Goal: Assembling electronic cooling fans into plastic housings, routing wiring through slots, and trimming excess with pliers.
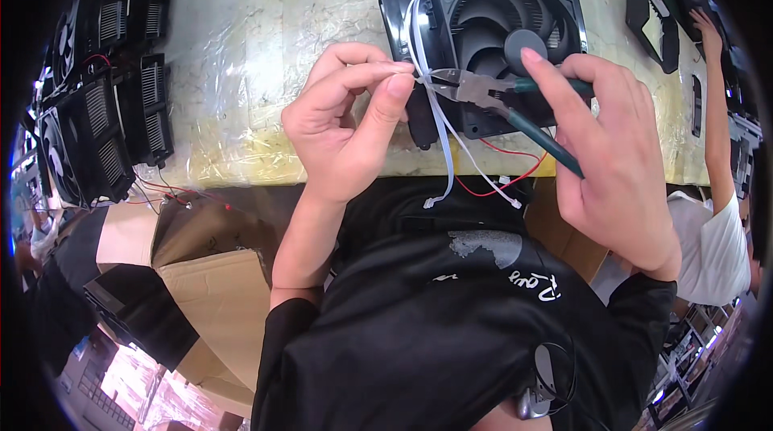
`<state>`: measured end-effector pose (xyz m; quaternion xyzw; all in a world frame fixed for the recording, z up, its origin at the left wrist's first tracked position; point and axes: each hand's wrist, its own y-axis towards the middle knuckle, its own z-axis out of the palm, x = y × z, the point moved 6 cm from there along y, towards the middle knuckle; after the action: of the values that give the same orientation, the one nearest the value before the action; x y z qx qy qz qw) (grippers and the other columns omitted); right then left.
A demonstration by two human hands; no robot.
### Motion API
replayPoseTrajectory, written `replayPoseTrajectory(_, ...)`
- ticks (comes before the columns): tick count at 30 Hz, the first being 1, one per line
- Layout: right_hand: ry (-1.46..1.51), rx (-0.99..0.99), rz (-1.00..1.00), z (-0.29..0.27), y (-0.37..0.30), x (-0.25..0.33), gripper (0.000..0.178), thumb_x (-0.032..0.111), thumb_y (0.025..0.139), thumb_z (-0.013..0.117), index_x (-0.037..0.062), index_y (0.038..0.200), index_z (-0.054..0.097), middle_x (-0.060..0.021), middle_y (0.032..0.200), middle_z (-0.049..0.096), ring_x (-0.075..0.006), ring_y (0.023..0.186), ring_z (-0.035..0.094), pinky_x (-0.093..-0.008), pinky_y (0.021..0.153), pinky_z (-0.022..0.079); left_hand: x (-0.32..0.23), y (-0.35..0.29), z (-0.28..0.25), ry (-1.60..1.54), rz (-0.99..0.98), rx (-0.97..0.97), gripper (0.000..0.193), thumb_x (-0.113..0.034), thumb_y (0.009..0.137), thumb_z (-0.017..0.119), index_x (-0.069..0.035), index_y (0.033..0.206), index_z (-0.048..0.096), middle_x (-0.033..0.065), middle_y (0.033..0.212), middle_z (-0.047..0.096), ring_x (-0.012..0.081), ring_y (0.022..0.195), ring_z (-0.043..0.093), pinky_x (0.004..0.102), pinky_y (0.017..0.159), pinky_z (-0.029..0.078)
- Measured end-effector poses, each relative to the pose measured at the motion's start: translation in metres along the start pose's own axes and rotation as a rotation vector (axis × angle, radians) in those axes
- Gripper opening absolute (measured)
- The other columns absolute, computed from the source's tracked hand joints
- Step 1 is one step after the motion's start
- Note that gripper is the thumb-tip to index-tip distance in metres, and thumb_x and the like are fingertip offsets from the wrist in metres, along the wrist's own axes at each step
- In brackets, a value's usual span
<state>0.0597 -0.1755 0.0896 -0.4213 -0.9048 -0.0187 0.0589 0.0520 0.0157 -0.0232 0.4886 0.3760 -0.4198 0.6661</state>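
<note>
Through the head view I watch for a slip at the cable crossing: the green-handled metal cutting pliers (pixel 479 91) have their tips right against the bundle of white cables (pixel 415 28), so if the blades close slightly off line, they could nick a cable's insulation. A tremor in the left hand (pixel 346 121) or an uneven squeeze from the right hand (pixel 616 137) would be the likely cause. Pulling too hard could also strain the cables, and I judge the left fingertips close enough to the blades to be pinched.

The left thumb and forefinger are pressed together on what looks like a thin pale strip (pixel 417 77) beside the bundle; it is too small for me to identify. The right fingers are wrapped around the handles, which are spread, and I see the jaws slightly parted; I cannot tell whether anything sits between them.

The bundle arches over the left side of the square black plastic fan (pixel 499 20), near the front of the film-covered table (pixel 266 52). It looks glossy and gathered at the crossing, then fans out below, its small white connectors (pixel 515 203) dangling past the table edge near a looping red wire.
</note>
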Motion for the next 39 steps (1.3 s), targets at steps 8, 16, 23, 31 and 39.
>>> replayPoseTrajectory(8,-0.122,0.022,-0.046,0.001,0.01,0.017,0.074,-0.007,0.062,0.063,0.008,0.135,0.053,-0.0129,0.11,0.05,-0.0313,0.094,0.051,-0.04,0.083,0.04,-0.001,0.004,0.001,-0.04,-0.022,0.014,0.009,0.006,0.085,0.068,0.006,0.094,0.069,0.0107,0.093,0.062,0.0089,0.072,0.059,0.0187,0.055,0.049)
replayPoseTrajectory(16,-0.235,0.026,0.035,0.012,0.0,0.028,0.061,0.017,0.075,0.075,0.0075,0.132,0.054,-0.0139,0.097,0.05,-0.0294,0.083,0.052,-0.0387,0.073,0.044,-0.037,0.009,0.016,0.465,0.217,0.131,0.006,0.004,0.081,0.072,0.004,0.085,0.069,0.0096,0.08,0.067,0.0126,0.064,0.058,0.0241,0.054,0.045)
replayPoseTrajectory(23,-0.162,-0.023,0.039,0.015,-0.007,0.02,0.059,0.025,0.074,0.077,0.008,0.127,0.058,-0.0087,0.086,0.05,-0.0255,0.071,0.052,-0.0365,0.061,0.044,-0.014,0.012,0.013,0.021,-0.085,0.03,0.01,0.001,0.093,0.06,0.009,0.092,0.067,0.0096,0.084,0.063,0.0059,0.053,0.05,0.0179,0.047,0.036)
replayPoseTrajectory(31,0.245,-0.205,0.265,0.0,-0.048,-0.049,0.042,0.006,0.085,0.064,0.0003,0.127,0.059,-0.0075,0.103,0.064,-0.015,0.089,0.057,-0.0261,0.08,0.045,-0.067,-0.045,-0.072,0.047,0.03,-0.097,0.011,-0.004,0.089,0.063,0.007,0.089,0.066,0.0113,0.072,0.059,0.0151,0.053,0.054,0.0231,0.051,0.041)
replayPoseTrajectory(39,-0.103,-0.508,0.467,0.058,-0.095,-0.155,0.048,0.021,0.092,0.065,-0.0004,0.133,0.054,-0.0128,0.128,0.059,-0.0216,0.115,0.057,-0.0318,0.099,0.042,0.035,-0.153,-0.188,0.91,-0.786,-0.265,0.014,-0.007,0.083,0.067,0.006,0.084,0.068,0.0159,0.071,0.068,0.0237,0.063,0.068,0.0326,0.058,0.051)
